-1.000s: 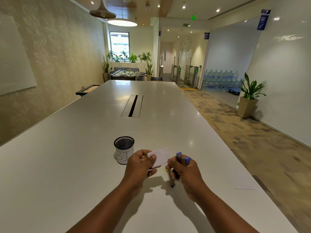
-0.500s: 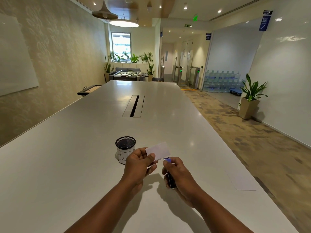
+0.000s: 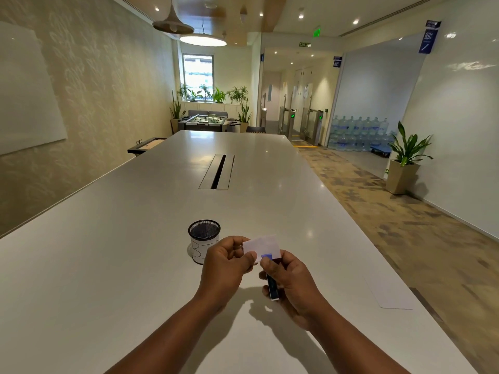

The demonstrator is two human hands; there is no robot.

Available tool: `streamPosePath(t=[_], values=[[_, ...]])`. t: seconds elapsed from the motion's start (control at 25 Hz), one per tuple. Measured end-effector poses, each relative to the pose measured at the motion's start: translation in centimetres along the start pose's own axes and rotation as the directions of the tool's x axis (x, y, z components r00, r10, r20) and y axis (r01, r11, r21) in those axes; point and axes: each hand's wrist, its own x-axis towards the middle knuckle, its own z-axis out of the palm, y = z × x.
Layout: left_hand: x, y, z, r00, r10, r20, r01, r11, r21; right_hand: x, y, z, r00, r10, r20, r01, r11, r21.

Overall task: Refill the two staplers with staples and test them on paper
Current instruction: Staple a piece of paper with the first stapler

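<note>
My left hand pinches a small white slip of paper above the white table. My right hand grips a small stapler with a blue top and dark body, its front end against the lower edge of the paper. Both hands hover close together near the table's front. Only one stapler shows; most of it is hidden by my fingers.
A black mesh cup with a white label marked "BIN" stands just left of my left hand. A white sheet lies flat near the table's right edge. A cable slot runs along the table's middle.
The stapler, open with its blue parts showing a second ago, is now shut in my right hand. It has come up to the paper's edge, and the paper has shifted slightly right.
</note>
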Motion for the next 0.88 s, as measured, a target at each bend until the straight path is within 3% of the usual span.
streamPosePath(t=[0.24, 0.56, 0.88], values=[[-0.3, 0.2, -0.3, 0.995, -0.061, 0.076, 0.06, 0.998, 0.018, 0.5, -0.1, 0.4, 1.0, -0.018, -0.007, 0.018, 1.0, -0.015], [-0.5, -0.1, 0.1, 0.986, -0.168, -0.024, 0.164, 0.98, -0.114, 0.6, 0.2, 1.1, 1.0, -0.02, -0.021, 0.02, 1.0, 0.011], [-1.0, -0.2, 0.5, 0.99, -0.14, -0.03, 0.134, 0.979, -0.151, 0.6, 0.1, 1.3, 0.997, -0.032, -0.076, 0.033, 0.999, 0.013]])
